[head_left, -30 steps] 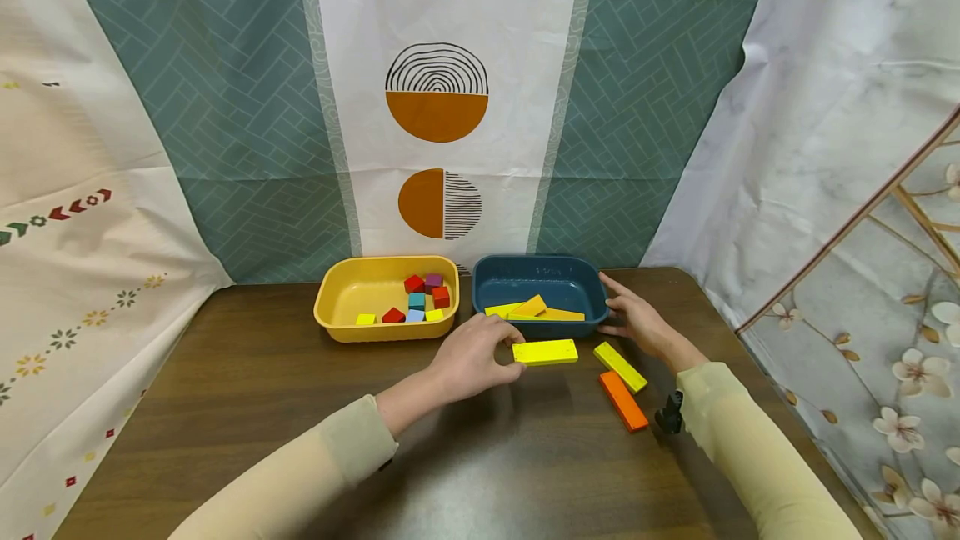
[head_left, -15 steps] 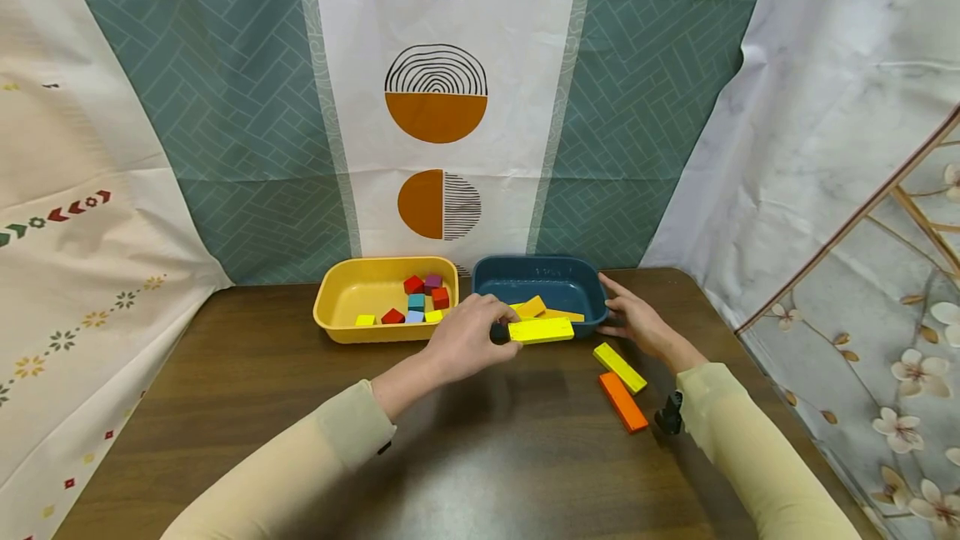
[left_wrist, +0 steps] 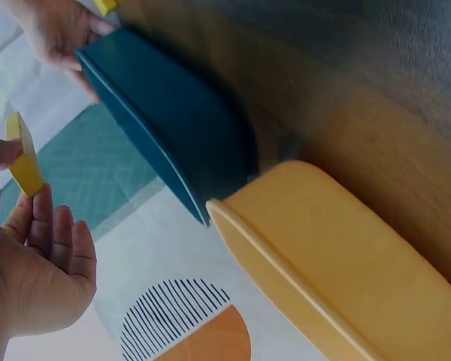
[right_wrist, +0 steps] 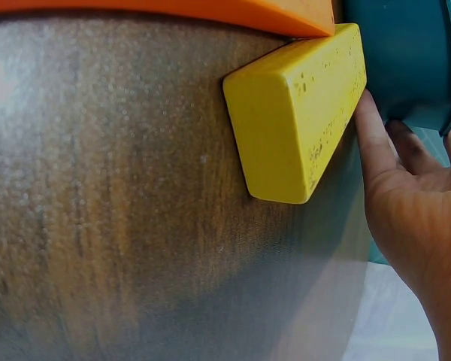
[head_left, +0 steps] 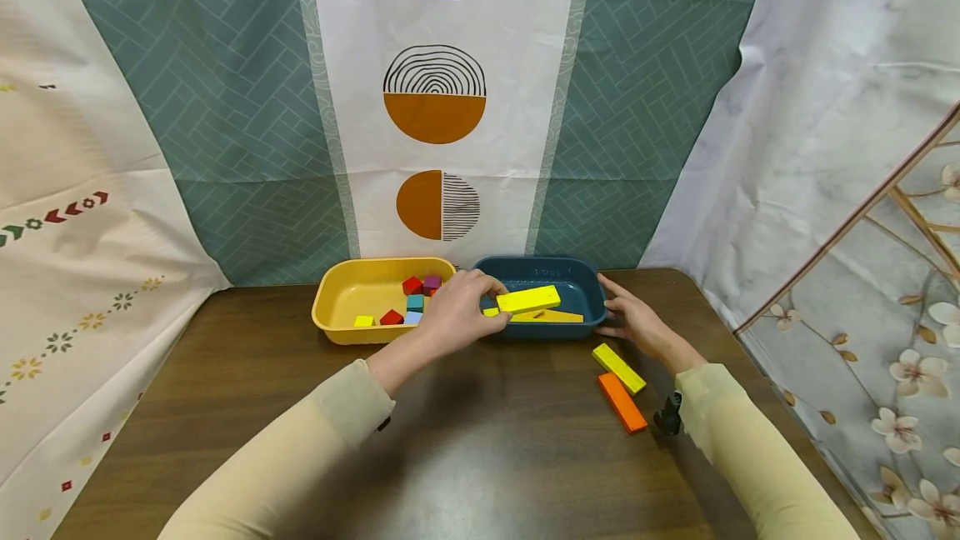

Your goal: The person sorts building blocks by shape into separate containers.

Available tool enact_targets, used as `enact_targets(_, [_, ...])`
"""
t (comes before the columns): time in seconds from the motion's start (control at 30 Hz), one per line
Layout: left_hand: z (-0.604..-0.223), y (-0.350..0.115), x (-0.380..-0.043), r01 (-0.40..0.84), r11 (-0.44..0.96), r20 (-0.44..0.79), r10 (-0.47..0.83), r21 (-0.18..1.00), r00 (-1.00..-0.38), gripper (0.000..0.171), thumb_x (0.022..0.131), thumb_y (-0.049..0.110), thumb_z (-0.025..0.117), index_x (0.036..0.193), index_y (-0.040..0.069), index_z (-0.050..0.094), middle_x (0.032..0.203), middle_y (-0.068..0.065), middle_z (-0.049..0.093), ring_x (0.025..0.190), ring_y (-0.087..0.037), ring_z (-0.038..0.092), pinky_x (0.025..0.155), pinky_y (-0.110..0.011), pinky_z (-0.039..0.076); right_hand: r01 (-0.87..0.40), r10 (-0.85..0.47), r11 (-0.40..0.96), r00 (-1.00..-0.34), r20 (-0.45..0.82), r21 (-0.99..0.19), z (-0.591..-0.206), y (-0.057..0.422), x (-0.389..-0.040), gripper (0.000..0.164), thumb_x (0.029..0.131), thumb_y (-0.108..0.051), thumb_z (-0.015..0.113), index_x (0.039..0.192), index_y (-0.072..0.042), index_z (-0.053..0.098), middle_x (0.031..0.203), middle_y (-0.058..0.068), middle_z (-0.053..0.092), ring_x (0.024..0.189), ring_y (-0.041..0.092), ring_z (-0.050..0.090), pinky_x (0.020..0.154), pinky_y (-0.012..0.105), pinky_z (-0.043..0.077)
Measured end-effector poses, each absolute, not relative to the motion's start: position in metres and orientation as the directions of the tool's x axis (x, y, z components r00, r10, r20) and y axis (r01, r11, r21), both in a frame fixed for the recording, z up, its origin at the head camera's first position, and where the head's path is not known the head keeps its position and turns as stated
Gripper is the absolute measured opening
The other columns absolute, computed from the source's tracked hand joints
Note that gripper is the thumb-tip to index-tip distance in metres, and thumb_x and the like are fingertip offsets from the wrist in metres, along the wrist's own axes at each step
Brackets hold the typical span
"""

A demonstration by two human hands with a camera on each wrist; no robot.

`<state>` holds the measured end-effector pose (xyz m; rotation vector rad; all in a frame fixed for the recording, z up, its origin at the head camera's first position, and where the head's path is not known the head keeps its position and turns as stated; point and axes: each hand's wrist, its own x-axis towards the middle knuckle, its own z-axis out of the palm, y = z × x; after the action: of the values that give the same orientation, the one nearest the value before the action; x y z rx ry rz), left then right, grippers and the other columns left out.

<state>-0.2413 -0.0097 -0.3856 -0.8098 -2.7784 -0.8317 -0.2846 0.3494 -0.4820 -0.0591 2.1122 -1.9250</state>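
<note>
My left hand point(head_left: 459, 313) pinches one end of a yellow rectangular block point(head_left: 528, 300) between thumb and fingers, holding it over the dark blue bin point(head_left: 540, 330). In the left wrist view the block point(left_wrist: 27, 162) is seen partly from its end, above the bin's rim. Several yellow and yellow-orange blocks point(head_left: 562, 317) lie inside the bin, partly covered by the held block. My right hand point(head_left: 639, 322) touches the bin's right end with extended fingers. Close to it on the table, a yellow block point(head_left: 618, 368) lies beside an orange block point(head_left: 622, 403); the right wrist view shows the yellow block point(right_wrist: 301, 113) large.
A yellow bin point(head_left: 337, 332) with several small coloured cubes stands left of the blue bin, partly behind my left hand. Both stand at the back of a brown wooden table point(head_left: 480, 473). Patterned cloth point(head_left: 435, 23) hangs behind, with more cloth at both sides.
My left hand has moved up and forward with the yellow block, from in front of the blue bin to over it, tilting the block slightly. My right hand stays at the bin's end.
</note>
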Motion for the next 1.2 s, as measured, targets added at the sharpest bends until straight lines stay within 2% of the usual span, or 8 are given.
enact_targets(0.67, [-0.381,-0.015,-0.277,0.451,0.771,0.254,0.373,0.449,-0.892,0.036,0.087,0.034,0.079,0.116,0.015,0.075,0.108,-0.001,0.065,0.098,-0.019,0.05,0.081,-0.034,0.049,0.148,-0.234,0.1,-0.958,-0.168,-0.984,-0.48,0.349,-0.283,0.064,0.109,-0.012,0.032,0.166,-0.026,0.009,0.171,0.012,-0.002,0.142,0.047,0.033,0.109,0.063,0.038])
enact_targets(1.2, [-0.388,-0.006,-0.289,0.376,0.802,0.23,0.301,0.464,-0.925,0.035,0.087,0.035,0.079,0.114,0.014,0.074,0.109,-0.001,0.065,0.099,-0.02,0.05,0.083,-0.034,0.048,0.149,-0.233,0.101,-0.958,-0.169,-0.984,-0.478,0.346,-0.282,0.064,0.109,-0.011,0.032,0.166,-0.024,0.008,0.17,0.016,0.0,0.143,0.048,0.032,0.109,0.062,0.038])
